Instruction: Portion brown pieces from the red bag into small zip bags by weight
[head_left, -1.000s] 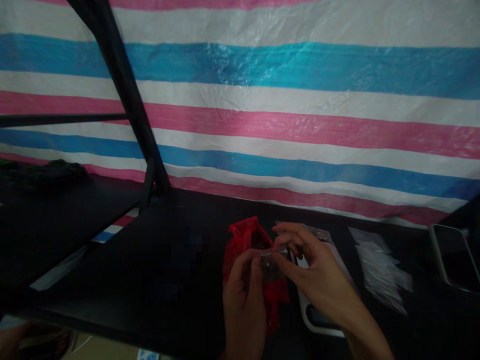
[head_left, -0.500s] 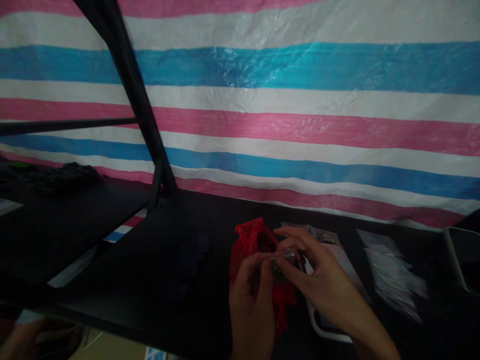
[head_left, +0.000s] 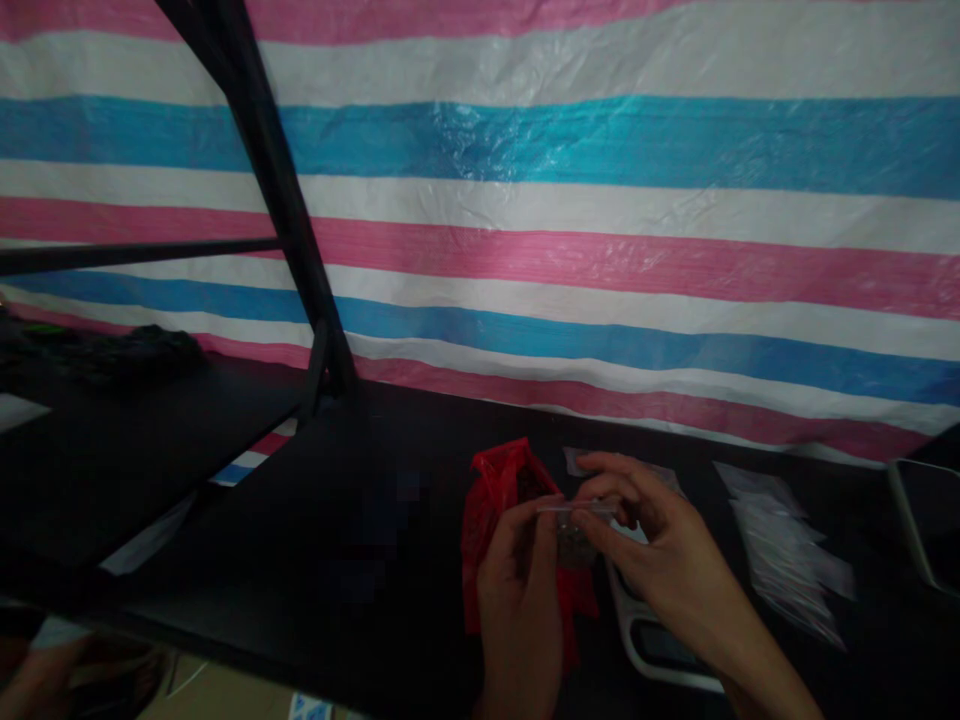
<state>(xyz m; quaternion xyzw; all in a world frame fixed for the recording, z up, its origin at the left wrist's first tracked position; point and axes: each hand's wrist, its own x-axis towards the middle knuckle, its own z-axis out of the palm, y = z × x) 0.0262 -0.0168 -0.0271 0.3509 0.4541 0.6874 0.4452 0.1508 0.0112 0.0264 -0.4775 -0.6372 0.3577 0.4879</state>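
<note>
Both my hands hold a small clear plastic bag (head_left: pixel 576 535) with dark small items inside, just above the black table (head_left: pixel 360 520). My left hand (head_left: pixel 521 590) pinches its left top edge, and my right hand (head_left: pixel 652 545) pinches the right top edge. Right behind and under my hands lies a red plastic bag (head_left: pixel 501 490), open at the top. A white scale-like device (head_left: pixel 660 650) sits under my right hand, mostly hidden by it.
A pile of small clear bags (head_left: pixel 780 560) lies to the right. A tray's rim (head_left: pixel 911 530) shows at the far right edge. A black slanted frame post (head_left: pixel 270 190) rises at the left, before a striped tarp wall (head_left: pixel 600 220). Dark cloth (head_left: pixel 135 350) lies on the left shelf.
The view has shifted slightly, so hands and bags sit a little further right. My fingers have moved along the top edge of the small clear bag.
</note>
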